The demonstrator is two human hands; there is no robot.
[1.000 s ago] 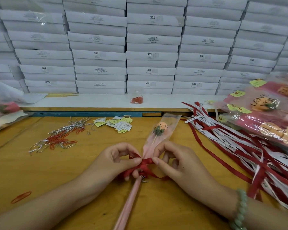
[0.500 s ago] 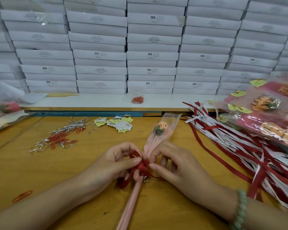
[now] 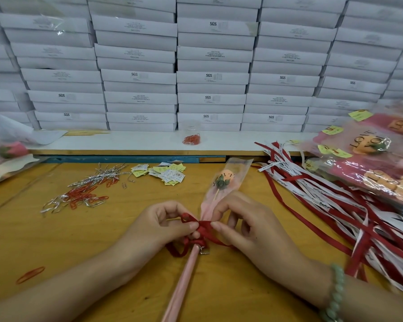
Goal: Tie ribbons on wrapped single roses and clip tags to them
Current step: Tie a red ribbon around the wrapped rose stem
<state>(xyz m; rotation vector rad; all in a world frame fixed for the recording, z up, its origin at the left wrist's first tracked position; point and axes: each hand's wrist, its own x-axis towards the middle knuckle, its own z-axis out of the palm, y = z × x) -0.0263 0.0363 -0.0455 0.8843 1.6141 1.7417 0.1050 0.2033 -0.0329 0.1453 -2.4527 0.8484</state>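
Now, at the neck of the wrapped rose (image 3: 223, 180) on the bench (image 3: 102, 240), the red ribbon (image 3: 203, 226) is drawn tighter than before, its loop pinched in the grip of the left hand (image 3: 163, 226), its knot in that of the right hand (image 3: 249, 226), so the bow is judged nearly tied.

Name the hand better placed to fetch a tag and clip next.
Left, probably: tags and paper clips lie beyond the left hand; the right hand borders the spare ribbons.

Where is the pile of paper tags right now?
In the head view, the tags lie near the far edge of the table, left of centre, between the heap of paper clips on their left and the wrapped rose on their right.
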